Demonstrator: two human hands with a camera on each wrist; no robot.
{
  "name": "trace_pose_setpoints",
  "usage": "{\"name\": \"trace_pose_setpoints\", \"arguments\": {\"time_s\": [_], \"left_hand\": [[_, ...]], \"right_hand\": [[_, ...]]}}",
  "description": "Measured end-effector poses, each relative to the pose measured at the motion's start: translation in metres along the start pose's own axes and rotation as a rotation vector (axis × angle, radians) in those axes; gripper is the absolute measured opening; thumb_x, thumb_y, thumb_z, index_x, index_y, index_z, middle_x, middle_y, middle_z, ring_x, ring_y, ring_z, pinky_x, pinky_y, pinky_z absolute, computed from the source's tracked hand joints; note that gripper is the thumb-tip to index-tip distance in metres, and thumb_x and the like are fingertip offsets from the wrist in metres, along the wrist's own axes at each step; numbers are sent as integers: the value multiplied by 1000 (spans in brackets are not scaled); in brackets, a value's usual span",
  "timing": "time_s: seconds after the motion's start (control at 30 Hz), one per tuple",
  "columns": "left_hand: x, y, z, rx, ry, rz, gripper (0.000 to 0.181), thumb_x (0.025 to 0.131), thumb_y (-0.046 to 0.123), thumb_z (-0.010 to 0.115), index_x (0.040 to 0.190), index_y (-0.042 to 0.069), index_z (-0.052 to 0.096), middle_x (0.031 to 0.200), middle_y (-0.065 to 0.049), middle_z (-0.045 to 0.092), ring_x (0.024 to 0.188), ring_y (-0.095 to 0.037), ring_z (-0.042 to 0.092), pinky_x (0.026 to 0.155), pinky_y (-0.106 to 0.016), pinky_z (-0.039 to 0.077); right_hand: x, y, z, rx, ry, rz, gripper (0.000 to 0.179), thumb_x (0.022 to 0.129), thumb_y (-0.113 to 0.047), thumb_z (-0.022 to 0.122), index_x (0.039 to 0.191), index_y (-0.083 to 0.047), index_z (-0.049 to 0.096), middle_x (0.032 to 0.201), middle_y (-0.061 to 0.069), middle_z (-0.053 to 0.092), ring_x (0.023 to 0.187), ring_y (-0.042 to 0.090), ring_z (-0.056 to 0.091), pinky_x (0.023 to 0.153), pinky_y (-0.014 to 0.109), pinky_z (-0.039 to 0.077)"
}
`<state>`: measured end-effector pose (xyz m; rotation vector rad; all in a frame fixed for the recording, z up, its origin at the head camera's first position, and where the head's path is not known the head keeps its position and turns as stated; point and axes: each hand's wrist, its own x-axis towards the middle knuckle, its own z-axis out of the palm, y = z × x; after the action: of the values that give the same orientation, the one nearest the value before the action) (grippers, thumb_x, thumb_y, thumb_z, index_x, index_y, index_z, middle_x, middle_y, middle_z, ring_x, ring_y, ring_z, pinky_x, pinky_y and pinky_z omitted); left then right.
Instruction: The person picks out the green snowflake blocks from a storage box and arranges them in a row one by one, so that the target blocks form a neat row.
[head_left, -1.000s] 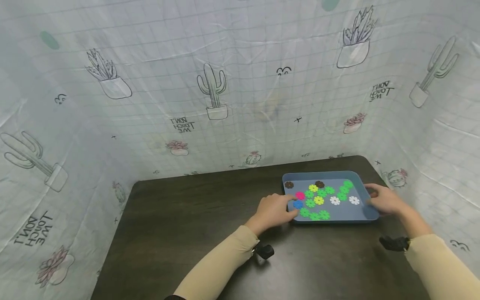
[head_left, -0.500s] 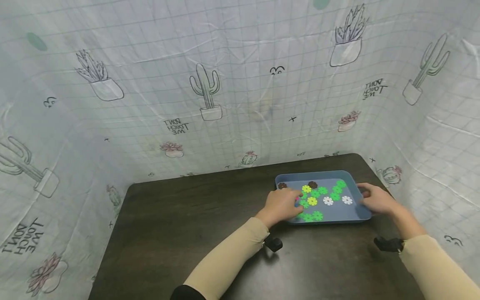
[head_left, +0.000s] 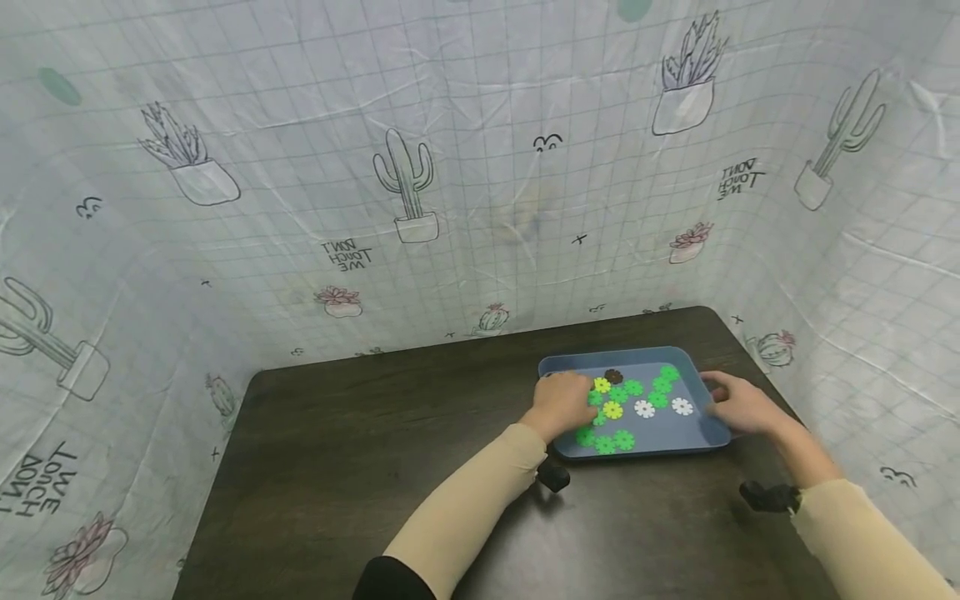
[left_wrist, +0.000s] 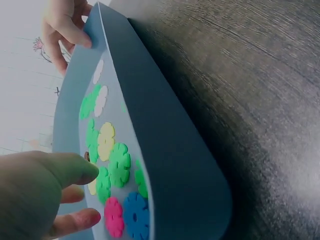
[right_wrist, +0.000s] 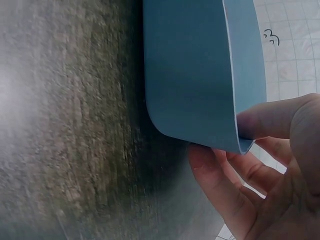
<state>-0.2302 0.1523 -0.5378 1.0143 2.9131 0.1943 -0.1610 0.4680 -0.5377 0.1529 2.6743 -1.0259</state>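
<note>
A blue-grey tray (head_left: 675,439) stands on the dark table, holding flat flower-shaped plastic pieces. Among them are green pieces (head_left: 624,440), yellow ones (head_left: 612,410), white ones (head_left: 644,409) and a brown one (head_left: 613,377). My left hand (head_left: 562,403) reaches over the tray's left end, thumb and fingers apart, close above the pieces. It hides a pink piece (left_wrist: 114,217) and a blue piece (left_wrist: 136,215) from the head view; both show in the left wrist view. My right hand (head_left: 746,406) grips the tray's right end, its thumb (right_wrist: 260,120) inside the rim and fingers outside.
The dark wooden table (head_left: 390,442) extends left and in front of the tray. A patterned curtain (head_left: 480,167) with cactus drawings hangs behind and on both sides. A black wrist device (head_left: 553,477) sits under the left sleeve, another (head_left: 768,497) by the right one.
My left hand has moved from the tray's left rim inward over the pieces, covering the pink and blue ones. The right hand keeps its grip; the tray lies slightly nearer. The head view has shifted.
</note>
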Motion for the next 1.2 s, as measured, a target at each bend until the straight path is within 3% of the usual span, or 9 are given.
{"name": "trace_pose_setpoints", "arguments": {"time_s": [0.33, 0.87, 1.07, 1.2], "left_hand": [[7, 6, 6, 34, -66, -81, 51, 96, 50, 70, 63, 21, 45, 62, 7, 38, 54, -9, 38, 48, -29, 35], [8, 5, 11, 15, -55, -133, 48, 94, 50, 73, 62, 22, 50, 63, 7, 46, 56, -9, 43, 52, -30, 39], [10, 2, 9, -35, -58, -170, 38, 90, 42, 78, 68, 21, 56, 64, 6, 52, 55, -11, 46, 51, -33, 41], [9, -1, 8, -111, -49, -186, 38, 90, 32, 78, 67, 20, 49, 56, 6, 38, 51, -11, 36, 52, -33, 34]], "right_hand": [[-6, -5, 6, 17, 3, -10, 68, 89, -2, 60, 148, 16, 32, 109, 35, 63, 82, 30, 70, 58, 43, 60], [-5, -7, 10, -15, 9, -10, 69, 86, -3, 61, 147, 15, 35, 111, 36, 62, 82, 30, 70, 57, 42, 59], [-2, -13, 13, -20, 9, -25, 68, 87, -2, 61, 148, 15, 35, 110, 35, 63, 80, 28, 70, 56, 41, 59], [-1, -17, 15, -21, 8, -19, 68, 88, -2, 60, 148, 16, 34, 111, 36, 62, 81, 30, 70, 56, 42, 59]]}}
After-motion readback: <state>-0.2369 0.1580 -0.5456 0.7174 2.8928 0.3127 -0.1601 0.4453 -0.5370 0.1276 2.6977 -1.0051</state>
